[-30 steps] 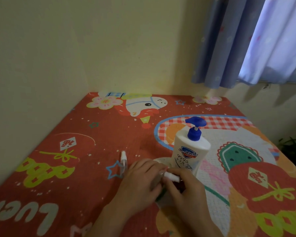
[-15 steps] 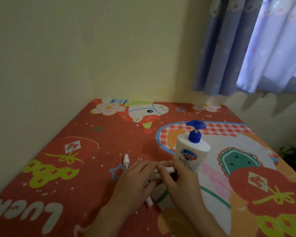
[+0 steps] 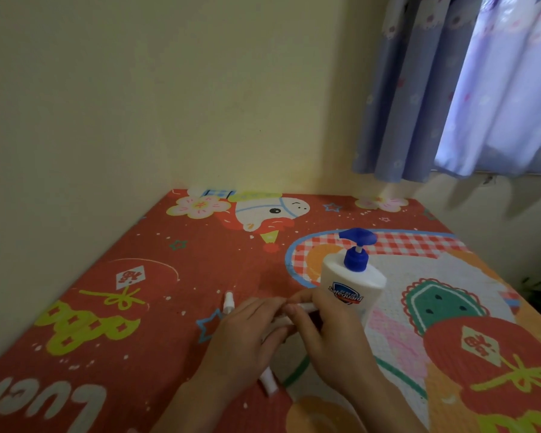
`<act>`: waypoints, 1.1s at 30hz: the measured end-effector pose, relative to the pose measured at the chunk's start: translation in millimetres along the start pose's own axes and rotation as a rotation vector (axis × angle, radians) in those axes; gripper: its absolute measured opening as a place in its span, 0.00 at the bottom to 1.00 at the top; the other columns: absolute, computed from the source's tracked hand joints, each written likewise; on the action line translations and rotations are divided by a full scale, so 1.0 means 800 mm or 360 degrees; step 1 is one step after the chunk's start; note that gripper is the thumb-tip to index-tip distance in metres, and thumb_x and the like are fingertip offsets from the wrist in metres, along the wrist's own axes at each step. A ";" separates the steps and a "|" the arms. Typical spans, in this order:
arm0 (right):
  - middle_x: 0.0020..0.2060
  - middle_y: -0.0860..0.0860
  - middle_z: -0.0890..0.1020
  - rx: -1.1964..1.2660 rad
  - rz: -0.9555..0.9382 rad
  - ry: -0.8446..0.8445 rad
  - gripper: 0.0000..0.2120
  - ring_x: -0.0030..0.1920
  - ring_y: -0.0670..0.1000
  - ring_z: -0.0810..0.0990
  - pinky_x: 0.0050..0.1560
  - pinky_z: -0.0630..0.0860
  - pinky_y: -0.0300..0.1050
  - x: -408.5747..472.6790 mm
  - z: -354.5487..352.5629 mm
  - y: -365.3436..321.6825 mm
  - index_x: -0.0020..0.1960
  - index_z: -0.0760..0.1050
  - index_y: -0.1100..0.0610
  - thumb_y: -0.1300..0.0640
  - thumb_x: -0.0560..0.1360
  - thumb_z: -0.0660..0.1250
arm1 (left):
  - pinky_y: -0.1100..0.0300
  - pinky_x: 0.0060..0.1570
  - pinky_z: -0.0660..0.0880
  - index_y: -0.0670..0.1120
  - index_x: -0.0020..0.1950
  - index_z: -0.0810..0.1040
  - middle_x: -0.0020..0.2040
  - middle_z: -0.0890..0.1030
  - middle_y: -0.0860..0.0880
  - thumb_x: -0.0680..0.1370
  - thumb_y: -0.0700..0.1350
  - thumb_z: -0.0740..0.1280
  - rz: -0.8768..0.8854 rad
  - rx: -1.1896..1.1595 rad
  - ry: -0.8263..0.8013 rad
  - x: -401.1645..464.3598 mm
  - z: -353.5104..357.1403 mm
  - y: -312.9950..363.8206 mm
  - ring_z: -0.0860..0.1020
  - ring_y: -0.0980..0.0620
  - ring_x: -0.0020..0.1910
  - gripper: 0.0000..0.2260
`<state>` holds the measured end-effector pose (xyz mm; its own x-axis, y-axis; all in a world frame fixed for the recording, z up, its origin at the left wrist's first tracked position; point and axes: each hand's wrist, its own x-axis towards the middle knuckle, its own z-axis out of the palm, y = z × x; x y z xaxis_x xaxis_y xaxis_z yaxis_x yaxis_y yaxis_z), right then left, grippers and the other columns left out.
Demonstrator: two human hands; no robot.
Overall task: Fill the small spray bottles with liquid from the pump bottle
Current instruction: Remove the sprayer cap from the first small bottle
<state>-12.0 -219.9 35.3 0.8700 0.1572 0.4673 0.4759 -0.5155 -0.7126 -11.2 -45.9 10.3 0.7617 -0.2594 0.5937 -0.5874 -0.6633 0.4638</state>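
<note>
Head view, the only one.

Both hands meet near the table's front edge, about mid-width, w/ a small spray bottle (image 3: 280,321) between them. Left hand (image 3: 244,342) has fingers curled round the bottle's body. Right hand (image 3: 328,335) pinches its upper end, fingertips (image 3: 294,308) on a thin white tube-like part. Looks like the cap/sprayer being unscrewed or fitted; can't tell which.

Key relation: the held bottle's long axis runs roughly left–right, lying nearly flat, neck toward the right hand. The pump bottle (image 3: 352,284) stands upright just behind the right hand, touching or nearly so, nozzle (image 3: 358,236) pointing to the left and up. So the right hand is the nearer one for pressing the pump. My guess: the small bottle has to be stood up, mouth brought under the nozzle, left hand steadying.

Other small pieces: a white sprayer top (image 3: 228,303) stands just left of the left hand, toward the left edge. Another white tube-ish piece (image 3: 268,382) lies under the left wrist, nearer the front edge, long axis front–back.

Materials: pump bottle is smooth white plastic, rounded shoulders, blue pump head, printed label. Small bottles slim, cylindrical, hard plastic, prob. light and slippery. Table cover (image 3: 107,307) is red printed sheet, matte, slightly textured, w/ cartoon patterns.

Behind: plain wall (image 3: 169,104), blue curtain (image 3: 450,89) at the back-right corner.
</note>
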 end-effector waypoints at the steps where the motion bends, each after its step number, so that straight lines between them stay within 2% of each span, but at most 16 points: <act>1: 0.42 0.40 0.82 -0.0004 -0.0037 -0.0032 0.02 0.45 0.43 0.82 0.45 0.80 0.47 0.001 -0.001 0.000 0.49 0.76 0.43 0.47 0.79 0.65 | 0.63 0.53 0.76 0.56 0.65 0.75 0.55 0.80 0.62 0.79 0.53 0.64 -0.0001 -0.0008 0.0002 0.000 0.000 -0.002 0.76 0.65 0.55 0.15; 4: 0.44 0.40 0.81 -0.0052 -0.0108 -0.0123 0.02 0.47 0.43 0.81 0.46 0.79 0.43 0.005 -0.007 -0.001 0.51 0.78 0.45 0.52 0.79 0.68 | 0.66 0.54 0.74 0.58 0.66 0.72 0.55 0.79 0.63 0.79 0.53 0.64 0.0004 0.0002 0.0014 -0.001 -0.002 -0.005 0.76 0.66 0.54 0.15; 6: 0.46 0.39 0.80 -0.0066 -0.0161 -0.0156 0.06 0.49 0.43 0.80 0.47 0.77 0.38 0.006 -0.010 -0.002 0.52 0.78 0.46 0.57 0.78 0.69 | 0.69 0.54 0.72 0.58 0.65 0.73 0.54 0.77 0.65 0.78 0.53 0.64 -0.0020 -0.0027 0.0049 -0.001 -0.001 -0.004 0.75 0.67 0.54 0.15; 9: 0.50 0.38 0.80 0.0048 -0.0134 -0.0157 0.15 0.52 0.44 0.80 0.48 0.78 0.37 0.007 -0.009 -0.006 0.59 0.78 0.45 0.60 0.76 0.71 | 0.73 0.57 0.69 0.56 0.64 0.74 0.54 0.76 0.65 0.77 0.51 0.65 -0.0047 -0.0035 0.0114 0.000 -0.001 -0.007 0.75 0.68 0.55 0.15; 12: 0.51 0.37 0.80 0.0251 0.0069 -0.0189 0.21 0.52 0.42 0.80 0.48 0.79 0.37 0.004 -0.005 -0.010 0.66 0.75 0.42 0.56 0.76 0.72 | 0.76 0.57 0.68 0.54 0.64 0.75 0.56 0.77 0.62 0.76 0.49 0.64 -0.0057 -0.0006 0.0133 -0.002 0.000 -0.011 0.75 0.66 0.55 0.17; 15: 0.50 0.39 0.81 0.0322 0.0215 -0.0156 0.19 0.51 0.42 0.81 0.49 0.81 0.42 0.006 -0.003 -0.012 0.67 0.72 0.40 0.47 0.78 0.69 | 0.75 0.57 0.68 0.52 0.64 0.76 0.56 0.77 0.62 0.75 0.48 0.64 -0.0057 -0.0010 0.0114 -0.001 -0.001 -0.011 0.75 0.65 0.55 0.18; 18: 0.46 0.40 0.82 0.0247 0.0242 -0.0107 0.13 0.47 0.42 0.82 0.45 0.82 0.46 0.008 -0.003 -0.008 0.61 0.76 0.42 0.42 0.78 0.65 | 0.72 0.55 0.71 0.49 0.63 0.79 0.55 0.78 0.62 0.76 0.50 0.65 -0.0033 0.0014 0.0121 0.001 0.000 -0.011 0.75 0.65 0.55 0.16; 21: 0.42 0.36 0.83 0.0237 0.0189 -0.0029 0.06 0.43 0.40 0.82 0.41 0.79 0.37 0.009 -0.006 -0.014 0.48 0.79 0.42 0.44 0.79 0.64 | 0.69 0.53 0.73 0.49 0.62 0.80 0.55 0.81 0.60 0.78 0.54 0.65 -0.0030 0.0000 0.0110 0.004 -0.001 -0.005 0.76 0.64 0.55 0.16; 25: 0.39 0.36 0.82 0.0106 0.0219 0.0026 0.14 0.39 0.41 0.80 0.38 0.77 0.36 0.009 -0.004 -0.018 0.39 0.77 0.42 0.36 0.75 0.61 | 0.70 0.54 0.72 0.50 0.62 0.79 0.54 0.80 0.61 0.78 0.55 0.64 -0.0004 0.0016 0.0094 0.005 -0.001 -0.002 0.76 0.64 0.55 0.16; 27: 0.40 0.36 0.82 0.0083 0.0222 0.0040 0.15 0.39 0.41 0.80 0.40 0.78 0.37 0.009 -0.004 -0.017 0.39 0.77 0.42 0.34 0.72 0.61 | 0.68 0.54 0.73 0.50 0.62 0.80 0.55 0.81 0.60 0.78 0.55 0.64 -0.0029 0.0026 0.0083 0.004 -0.001 -0.003 0.77 0.62 0.55 0.16; 28: 0.41 0.36 0.82 0.0097 0.0220 0.0029 0.12 0.40 0.41 0.81 0.41 0.78 0.37 0.009 -0.005 -0.017 0.40 0.78 0.42 0.36 0.73 0.63 | 0.67 0.54 0.73 0.49 0.62 0.80 0.55 0.81 0.59 0.78 0.55 0.63 -0.0038 0.0030 0.0080 0.004 0.000 -0.004 0.77 0.62 0.55 0.17; 31: 0.44 0.36 0.82 0.0169 0.0187 -0.0049 0.02 0.44 0.42 0.81 0.44 0.79 0.38 0.012 -0.009 -0.014 0.46 0.80 0.43 0.50 0.76 0.71 | 0.71 0.55 0.72 0.49 0.63 0.79 0.55 0.81 0.58 0.78 0.54 0.64 -0.0038 0.0046 0.0095 0.004 0.000 -0.007 0.76 0.62 0.55 0.17; 33: 0.45 0.38 0.82 0.0197 0.0167 -0.0091 0.07 0.47 0.44 0.81 0.44 0.80 0.38 0.011 -0.011 -0.012 0.49 0.80 0.43 0.56 0.76 0.72 | 0.70 0.54 0.72 0.49 0.63 0.79 0.55 0.80 0.58 0.78 0.54 0.64 -0.0047 0.0054 0.0122 0.004 -0.001 -0.008 0.76 0.63 0.54 0.16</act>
<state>-9.7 -221.0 50.9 0.9199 0.1574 0.3593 0.3915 -0.4243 -0.8165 -5.3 -41.5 9.4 0.7544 -0.1858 0.6295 -0.5546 -0.6934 0.4600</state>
